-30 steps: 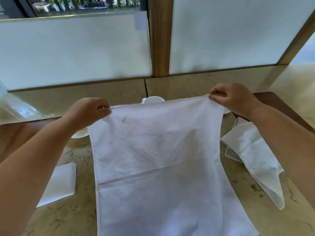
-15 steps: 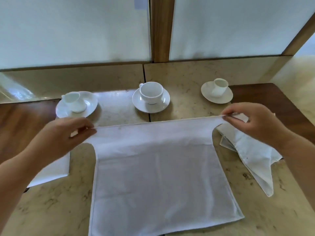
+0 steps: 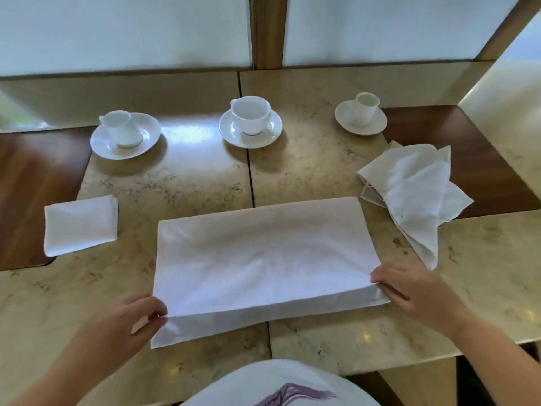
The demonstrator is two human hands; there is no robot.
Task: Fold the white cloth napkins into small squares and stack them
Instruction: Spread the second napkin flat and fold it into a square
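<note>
A white cloth napkin (image 3: 263,259) lies folded in half on the marble table, its fold on the far side and its two loose edges toward me. My left hand (image 3: 128,326) pinches the upper layer's near left corner. My right hand (image 3: 412,291) pinches the upper layer's near right corner. The upper layer stops a little short of the lower edge. A napkin folded into a small square (image 3: 80,225) lies at the left. A loose heap of unfolded white napkins (image 3: 415,190) lies at the right.
Three white cups on saucers stand in a row at the back: left (image 3: 126,134), middle (image 3: 251,121), right (image 3: 361,115). Dark wood insets (image 3: 32,183) flank the marble table (image 3: 187,183). A frosted window wall rises behind. My white shirt (image 3: 278,385) shows at the bottom.
Both hands have brought the napkin's top edge from up in the air down toward me and over the lower half, so the napkin now lies folded in half. The cups have come into view.
</note>
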